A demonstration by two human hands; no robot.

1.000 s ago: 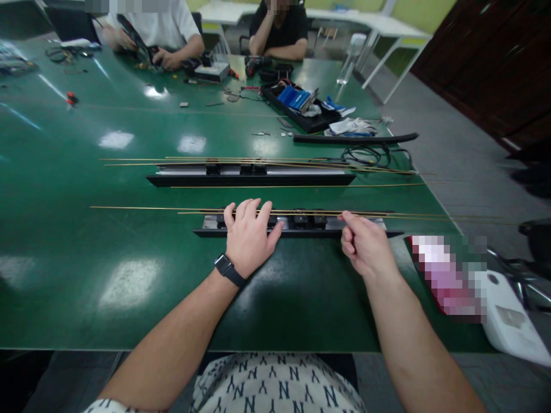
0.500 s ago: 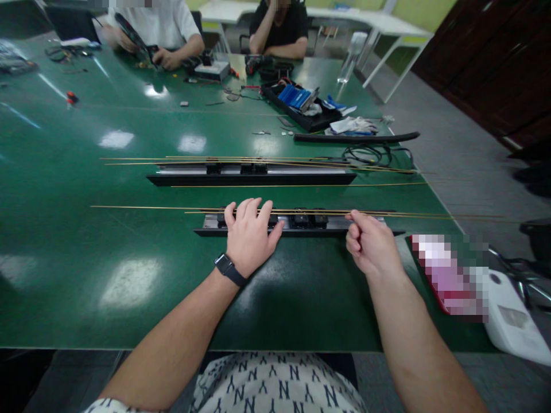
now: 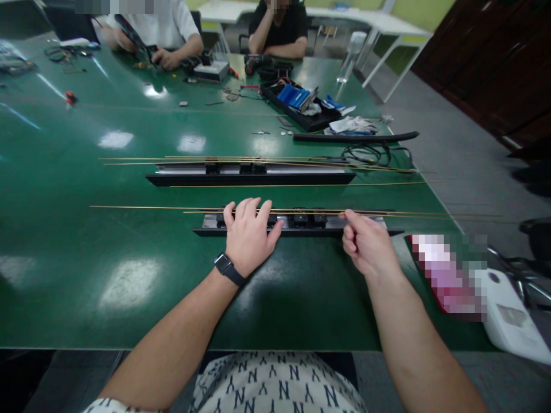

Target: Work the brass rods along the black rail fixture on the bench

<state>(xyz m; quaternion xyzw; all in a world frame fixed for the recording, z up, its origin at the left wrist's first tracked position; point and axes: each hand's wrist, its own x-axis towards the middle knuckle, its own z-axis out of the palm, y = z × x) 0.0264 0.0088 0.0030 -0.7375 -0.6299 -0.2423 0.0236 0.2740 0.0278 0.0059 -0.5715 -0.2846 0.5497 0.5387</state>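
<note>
In front of me lies a long black and silver metal channel point(image 3: 297, 232) with dark blocks point(image 3: 300, 217) set inside it. Thin brass-coloured rods point(image 3: 142, 207) run lengthwise over it and stick out past both ends. My left hand point(image 3: 249, 238), with a dark watch on its wrist, lies across the channel's left half, fingers spread over the rods. Toward the channel's right end, my right hand point(image 3: 368, 241) pinches a rod between thumb and forefinger; its other fingers are curled in. Exactly which of the rods it grips is hard to tell.
A second channel point(image 3: 252, 179) with more rods lies farther back. Beyond it are a black strip point(image 3: 357, 137), cables point(image 3: 370, 154), gloves point(image 3: 353, 125) and a black tray point(image 3: 316, 121). A phone point(image 3: 447, 275) and a white device point(image 3: 514, 312) sit at right. Two people are across the table.
My right hand has shifted slightly left along the channel, still pinching. The left hand stays in place over the rods.
</note>
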